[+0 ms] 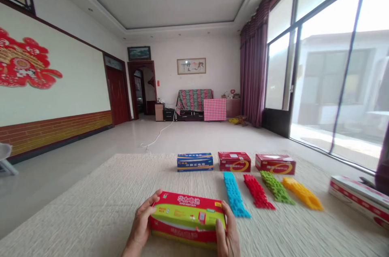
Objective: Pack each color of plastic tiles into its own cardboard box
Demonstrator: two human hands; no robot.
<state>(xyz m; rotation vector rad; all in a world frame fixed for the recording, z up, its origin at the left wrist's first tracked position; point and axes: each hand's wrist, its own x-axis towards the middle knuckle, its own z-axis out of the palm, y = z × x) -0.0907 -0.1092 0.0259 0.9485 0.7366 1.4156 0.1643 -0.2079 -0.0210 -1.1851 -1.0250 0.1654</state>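
Observation:
A red and yellow-green battery box (185, 212) is gripped at its two ends, close to me in the head view. My left hand (142, 218) closes on its left end, thumb on the front edge. Around the right end wraps my right hand (226, 230). Whether the box touches the table cannot be made out. Beyond it stand a blue battery box (195, 163) and two red boxes, one in the middle (234, 162) and one at the right (275, 164). Nearer lie bumpy strips: blue (235, 195), red (258, 192), green (276, 187) and yellow (302, 193).
Everything lies on a table with a beige woven cover (100, 200). A long white and red box (361, 200) sits at the right edge, beside a dark object. Past the table are a tiled floor (127, 135), a cloth-draped cabinet (194, 101) and tall windows on the right.

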